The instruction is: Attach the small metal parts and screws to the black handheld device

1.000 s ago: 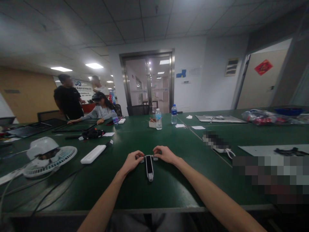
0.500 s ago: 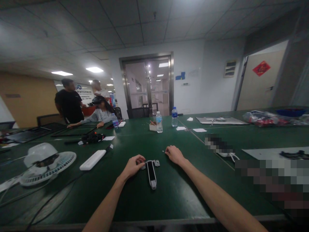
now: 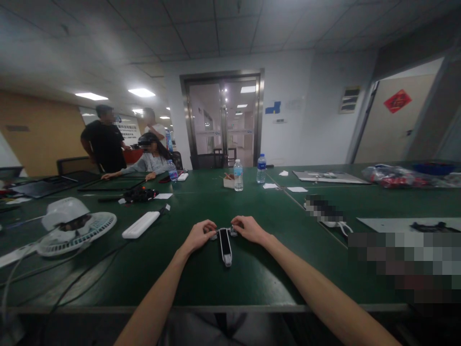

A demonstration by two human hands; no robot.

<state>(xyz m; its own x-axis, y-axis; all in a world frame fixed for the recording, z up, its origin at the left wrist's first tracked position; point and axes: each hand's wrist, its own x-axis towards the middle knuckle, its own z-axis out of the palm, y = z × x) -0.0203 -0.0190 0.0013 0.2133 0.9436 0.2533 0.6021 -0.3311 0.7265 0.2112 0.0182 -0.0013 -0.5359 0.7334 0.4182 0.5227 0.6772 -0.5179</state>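
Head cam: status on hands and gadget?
Left hand, right hand at black-and-white gadget's top end, grip unclear. Flat on green table. White bar off left, apart from it.

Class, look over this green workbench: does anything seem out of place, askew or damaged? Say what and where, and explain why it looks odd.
The white desk fan at the left of the green workbench looks odd: it lies tipped over, with its round grille facing up instead of standing upright.
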